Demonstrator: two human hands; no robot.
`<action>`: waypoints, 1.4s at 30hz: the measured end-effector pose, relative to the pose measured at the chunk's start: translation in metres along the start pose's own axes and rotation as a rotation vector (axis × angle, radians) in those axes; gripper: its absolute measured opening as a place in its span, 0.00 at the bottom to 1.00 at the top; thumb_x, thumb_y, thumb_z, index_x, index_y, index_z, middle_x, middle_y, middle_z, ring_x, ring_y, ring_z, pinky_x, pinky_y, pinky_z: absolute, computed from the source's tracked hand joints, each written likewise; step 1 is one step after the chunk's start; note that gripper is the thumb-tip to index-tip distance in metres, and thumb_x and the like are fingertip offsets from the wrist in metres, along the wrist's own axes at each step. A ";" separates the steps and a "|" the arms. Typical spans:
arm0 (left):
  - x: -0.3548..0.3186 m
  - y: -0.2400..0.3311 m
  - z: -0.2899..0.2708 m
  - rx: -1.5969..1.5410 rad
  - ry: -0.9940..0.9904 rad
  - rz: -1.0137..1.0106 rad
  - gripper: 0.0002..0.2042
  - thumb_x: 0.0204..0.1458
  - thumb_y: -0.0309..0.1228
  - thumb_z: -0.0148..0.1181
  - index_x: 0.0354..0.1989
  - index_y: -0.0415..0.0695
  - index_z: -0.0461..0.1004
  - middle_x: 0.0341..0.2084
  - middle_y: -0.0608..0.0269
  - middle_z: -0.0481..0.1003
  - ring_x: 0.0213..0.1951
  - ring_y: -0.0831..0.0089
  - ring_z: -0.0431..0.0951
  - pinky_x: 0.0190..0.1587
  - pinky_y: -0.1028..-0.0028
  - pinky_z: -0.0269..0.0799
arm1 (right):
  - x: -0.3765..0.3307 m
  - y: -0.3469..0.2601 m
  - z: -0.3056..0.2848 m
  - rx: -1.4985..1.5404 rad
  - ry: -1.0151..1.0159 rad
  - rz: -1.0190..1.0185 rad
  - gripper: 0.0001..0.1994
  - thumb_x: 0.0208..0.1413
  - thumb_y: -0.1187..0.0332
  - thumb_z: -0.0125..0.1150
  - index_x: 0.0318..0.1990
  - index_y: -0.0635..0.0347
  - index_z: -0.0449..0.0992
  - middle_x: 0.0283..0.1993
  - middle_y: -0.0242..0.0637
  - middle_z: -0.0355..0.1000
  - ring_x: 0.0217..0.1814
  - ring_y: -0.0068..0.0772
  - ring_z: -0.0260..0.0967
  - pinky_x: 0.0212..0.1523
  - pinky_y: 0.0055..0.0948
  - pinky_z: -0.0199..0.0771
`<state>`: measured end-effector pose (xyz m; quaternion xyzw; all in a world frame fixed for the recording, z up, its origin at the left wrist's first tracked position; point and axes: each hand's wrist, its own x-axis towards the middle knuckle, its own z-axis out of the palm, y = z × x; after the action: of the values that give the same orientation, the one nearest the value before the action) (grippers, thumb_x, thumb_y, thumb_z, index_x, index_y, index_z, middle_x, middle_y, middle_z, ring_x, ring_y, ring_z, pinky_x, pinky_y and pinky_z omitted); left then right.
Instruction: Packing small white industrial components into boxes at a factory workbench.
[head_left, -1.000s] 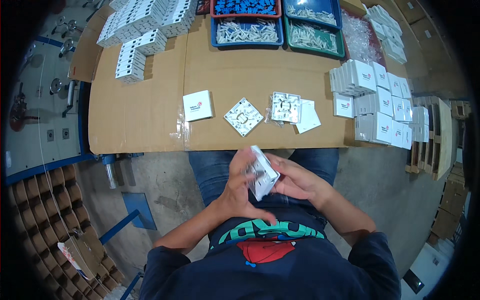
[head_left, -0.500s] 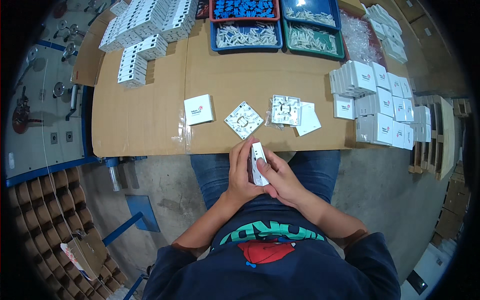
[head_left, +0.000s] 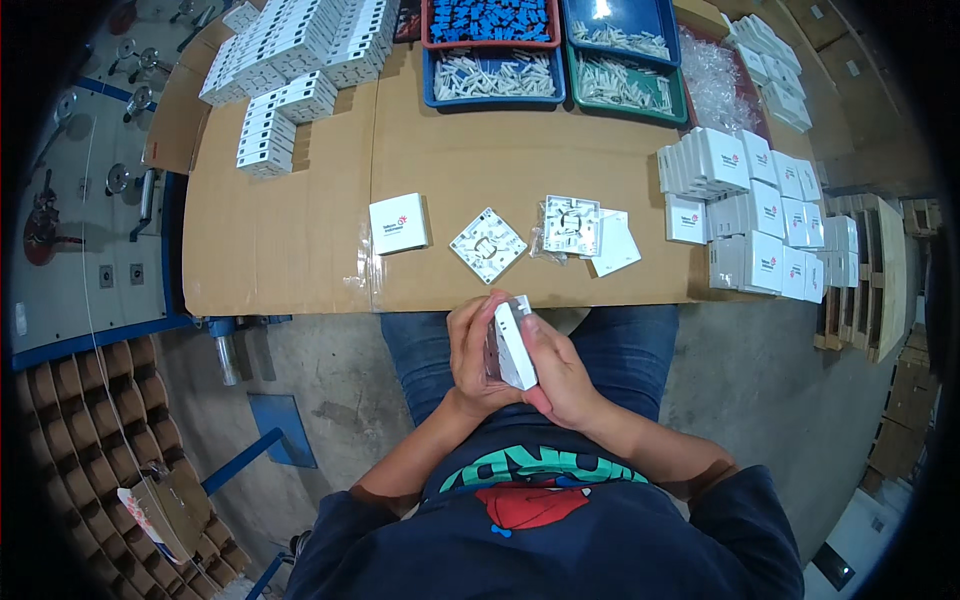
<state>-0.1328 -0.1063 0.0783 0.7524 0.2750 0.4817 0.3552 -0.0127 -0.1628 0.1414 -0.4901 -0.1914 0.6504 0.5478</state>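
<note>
Over my lap, just off the table's near edge, a square white plastic box (head_left: 515, 348) stands on edge between my hands. My left hand (head_left: 470, 352) wraps its left side, and my right hand (head_left: 562, 372) presses its right side with the thumb along it. On the table beyond lies an opened white housing (head_left: 488, 245) turned diamond-wise, its inner side up. Right of it, another open housing (head_left: 572, 226) rests on a clear plastic bag (head_left: 548, 246) and partly over a flat white cover (head_left: 615, 244). A closed white box (head_left: 398, 223) with a small red logo lies to the left.
White boxes are stacked at the far left (head_left: 290, 60) and at the right (head_left: 765, 215). Along the far edge stand trays of blue parts (head_left: 490, 22) and white plugs (head_left: 495, 76), plus a green tray (head_left: 628, 88). Clear bags (head_left: 715, 85) fill a container beside them.
The white box in my hands has turned, showing more of its broad right face, and sits slightly lower. My hands shifted with it; the things on the table stayed put.
</note>
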 end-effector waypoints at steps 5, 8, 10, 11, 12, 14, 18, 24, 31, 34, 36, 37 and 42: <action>0.000 -0.009 0.013 -0.148 0.059 0.007 0.56 0.36 0.64 0.74 0.64 0.27 0.63 0.55 0.39 0.68 0.55 0.49 0.71 0.57 0.57 0.70 | 0.001 -0.003 0.005 0.114 0.092 -0.002 0.24 0.76 0.54 0.38 0.65 0.61 0.66 0.51 0.34 0.72 0.50 0.20 0.69 0.51 0.23 0.71; 0.005 -0.003 0.006 -0.014 -0.004 0.000 0.60 0.32 0.69 0.72 0.64 0.27 0.60 0.56 0.46 0.62 0.55 0.56 0.70 0.59 0.61 0.67 | 0.003 -0.005 0.005 0.248 0.229 0.013 0.24 0.75 0.54 0.39 0.68 0.61 0.63 0.54 0.37 0.72 0.54 0.26 0.72 0.54 0.26 0.74; 0.007 -0.007 0.006 0.044 0.071 -0.036 0.62 0.35 0.73 0.67 0.65 0.27 0.57 0.56 0.48 0.63 0.56 0.57 0.69 0.61 0.61 0.64 | 0.006 -0.009 0.004 0.376 0.350 0.036 0.24 0.75 0.54 0.39 0.69 0.61 0.61 0.54 0.38 0.72 0.54 0.26 0.72 0.53 0.26 0.74; 0.011 -0.008 0.012 -0.060 0.146 -0.070 0.60 0.40 0.72 0.64 0.67 0.27 0.55 0.58 0.48 0.63 0.58 0.57 0.69 0.62 0.61 0.63 | 0.008 -0.013 0.003 0.347 0.324 -0.069 0.24 0.75 0.55 0.39 0.70 0.59 0.60 0.55 0.39 0.71 0.54 0.28 0.72 0.53 0.29 0.76; 0.015 -0.006 0.019 -0.162 0.218 -0.108 0.59 0.45 0.72 0.61 0.69 0.28 0.54 0.59 0.48 0.63 0.59 0.56 0.69 0.64 0.60 0.63 | 0.008 -0.015 0.000 0.321 0.297 -0.168 0.24 0.75 0.56 0.40 0.71 0.57 0.58 0.57 0.40 0.70 0.55 0.31 0.72 0.52 0.32 0.78; 0.023 0.000 0.024 -0.450 0.364 -0.460 0.54 0.53 0.73 0.50 0.72 0.33 0.51 0.61 0.48 0.64 0.63 0.57 0.69 0.66 0.57 0.63 | 0.022 -0.030 -0.018 0.270 0.256 -0.263 0.22 0.73 0.58 0.45 0.70 0.53 0.59 0.59 0.39 0.68 0.55 0.31 0.72 0.51 0.34 0.78; 0.053 0.006 0.024 -1.178 0.338 -0.786 0.42 0.64 0.66 0.33 0.73 0.40 0.54 0.64 0.46 0.66 0.61 0.53 0.71 0.65 0.52 0.66 | 0.033 -0.036 -0.068 0.158 0.225 -0.124 0.16 0.67 0.58 0.56 0.56 0.56 0.68 0.58 0.43 0.69 0.58 0.35 0.71 0.53 0.36 0.77; 0.047 -0.008 0.030 -1.194 0.274 -0.884 0.34 0.67 0.56 0.30 0.70 0.43 0.60 0.58 0.50 0.73 0.60 0.59 0.73 0.63 0.59 0.70 | 0.037 -0.023 -0.039 -0.948 0.253 -0.505 0.10 0.53 0.69 0.72 0.39 0.61 0.77 0.52 0.43 0.69 0.60 0.42 0.67 0.59 0.37 0.67; 0.043 -0.033 0.032 -1.089 0.323 -1.000 0.35 0.67 0.59 0.31 0.68 0.42 0.64 0.55 0.49 0.75 0.56 0.59 0.77 0.61 0.62 0.71 | 0.051 -0.015 -0.058 -1.033 0.357 -0.571 0.09 0.54 0.67 0.69 0.40 0.59 0.80 0.53 0.47 0.70 0.58 0.52 0.69 0.56 0.42 0.71; 0.047 -0.041 0.028 -1.137 0.362 -1.083 0.41 0.65 0.66 0.30 0.69 0.41 0.63 0.56 0.50 0.74 0.56 0.57 0.78 0.58 0.60 0.73 | 0.063 -0.028 -0.075 -1.017 0.397 -0.616 0.12 0.55 0.65 0.70 0.44 0.58 0.80 0.54 0.48 0.70 0.59 0.52 0.68 0.57 0.42 0.70; 0.055 -0.036 0.026 -1.126 0.359 -1.065 0.42 0.64 0.68 0.30 0.70 0.42 0.61 0.57 0.50 0.73 0.56 0.56 0.77 0.58 0.59 0.74 | 0.065 -0.037 -0.076 -1.117 0.367 -0.628 0.16 0.55 0.62 0.70 0.49 0.58 0.80 0.56 0.49 0.70 0.59 0.52 0.68 0.58 0.43 0.70; 0.052 -0.039 0.026 -1.132 0.323 -1.023 0.40 0.65 0.66 0.32 0.72 0.44 0.56 0.58 0.50 0.72 0.56 0.56 0.77 0.58 0.58 0.74 | 0.062 -0.039 -0.073 -1.157 0.353 -0.627 0.19 0.55 0.60 0.71 0.51 0.59 0.80 0.57 0.50 0.70 0.60 0.52 0.68 0.59 0.42 0.69; 0.046 -0.040 0.027 -1.031 0.295 -0.962 0.28 0.70 0.52 0.43 0.71 0.51 0.53 0.52 0.58 0.69 0.53 0.68 0.75 0.54 0.67 0.75 | 0.047 -0.029 -0.045 -1.167 0.008 -0.416 0.25 0.51 0.57 0.75 0.53 0.60 0.77 0.58 0.46 0.68 0.62 0.49 0.67 0.61 0.40 0.68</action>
<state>-0.0935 -0.0548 0.0633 0.2115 0.3588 0.4370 0.7972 0.0443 -0.1239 0.1246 -0.6637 -0.6050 0.3165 0.3054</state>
